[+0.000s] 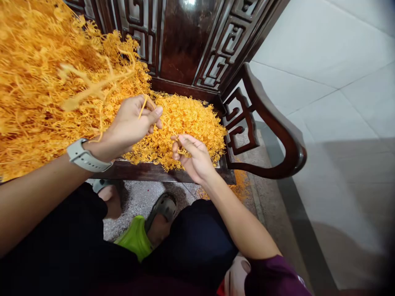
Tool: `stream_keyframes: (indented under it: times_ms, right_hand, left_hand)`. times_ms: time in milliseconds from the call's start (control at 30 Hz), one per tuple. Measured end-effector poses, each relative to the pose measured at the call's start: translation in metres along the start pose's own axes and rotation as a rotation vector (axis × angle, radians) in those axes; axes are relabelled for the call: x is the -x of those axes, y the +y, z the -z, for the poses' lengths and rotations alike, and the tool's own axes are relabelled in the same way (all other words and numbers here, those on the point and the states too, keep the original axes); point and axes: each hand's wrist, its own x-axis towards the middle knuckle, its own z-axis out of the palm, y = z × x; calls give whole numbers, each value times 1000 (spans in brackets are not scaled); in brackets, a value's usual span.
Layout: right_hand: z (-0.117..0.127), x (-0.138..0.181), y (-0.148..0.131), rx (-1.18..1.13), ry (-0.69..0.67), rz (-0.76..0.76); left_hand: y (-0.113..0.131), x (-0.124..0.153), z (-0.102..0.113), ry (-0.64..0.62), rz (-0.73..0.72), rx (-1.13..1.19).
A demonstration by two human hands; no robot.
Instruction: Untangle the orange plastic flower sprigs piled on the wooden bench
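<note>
My left hand (135,117), with a pale watch strap at the wrist, pinches a thin yellow-orange plastic sprig (95,90). The sprig's branched end spreads out to the left, blurred, over the big heap. Closed at the fingertips, my right hand (194,156) grips a small curly yellow-orange piece (183,152). Whether the two hands' pieces are joined cannot be made out. Below and behind both hands lies a low pile of small curly yellow-orange pieces (191,115) on the bench seat. To the left rises a much larger heap of branched yellow-orange sprigs (40,74).
The dark carved wooden bench has a backrest (185,41) behind the piles and a curved armrest (277,119) on the right. Orange bits (242,185) lie on the floor under its right end. Feet in grey-green clogs (166,205) and a lime-green clog (135,238) are below.
</note>
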Motion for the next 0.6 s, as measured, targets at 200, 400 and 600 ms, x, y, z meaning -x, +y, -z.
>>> stream_keyframes:
  times_ms: [200,400,600]
  right_hand:
    - [-5,8,3,41,-215,-117]
    - [-23,19,-2,-97,-429,-299]
    - [-36,34,16,-286,-570,-387]
  left_hand:
    - [5,-9,8,68,66,129]
    - [19,-7,6,113,-15,109]
    - [18,-29,27,167,-125,93]
